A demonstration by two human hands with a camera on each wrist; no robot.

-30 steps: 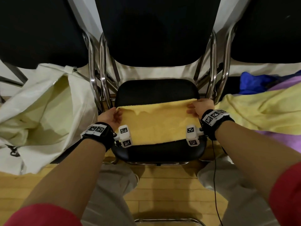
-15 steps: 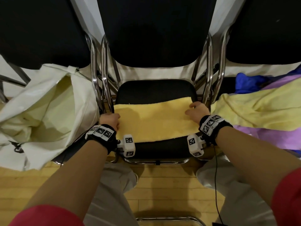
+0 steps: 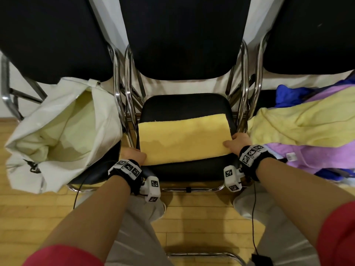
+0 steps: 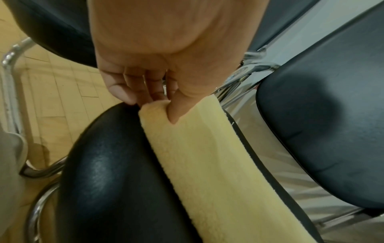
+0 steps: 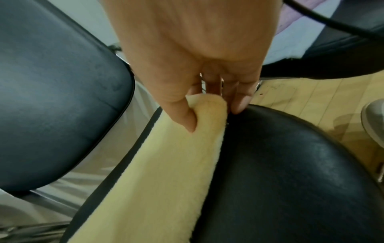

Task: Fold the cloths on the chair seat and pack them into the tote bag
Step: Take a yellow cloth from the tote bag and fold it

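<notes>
A folded yellow cloth (image 3: 182, 139) lies flat on the black seat (image 3: 184, 104) of the middle chair. My left hand (image 3: 134, 155) pinches its near left corner, thumb on top and fingers under the cloth (image 4: 207, 164). My right hand (image 3: 237, 144) pinches the near right corner the same way, thumb on the cloth (image 5: 158, 172). The white tote bag (image 3: 57, 131) sits open on the left chair, with pale yellow cloth inside it.
A pile of loose cloths, yellow (image 3: 299, 127), purple (image 3: 307, 156) and blue (image 3: 290, 95), covers the right chair. Chrome chair frames (image 3: 123, 104) stand between the seats. Wooden floor (image 3: 201, 227) and my knees lie below the seat's front edge.
Both hands slid from the cloth's far corners back to its near corners. The cloth now lies flatter and squarer on the seat.
</notes>
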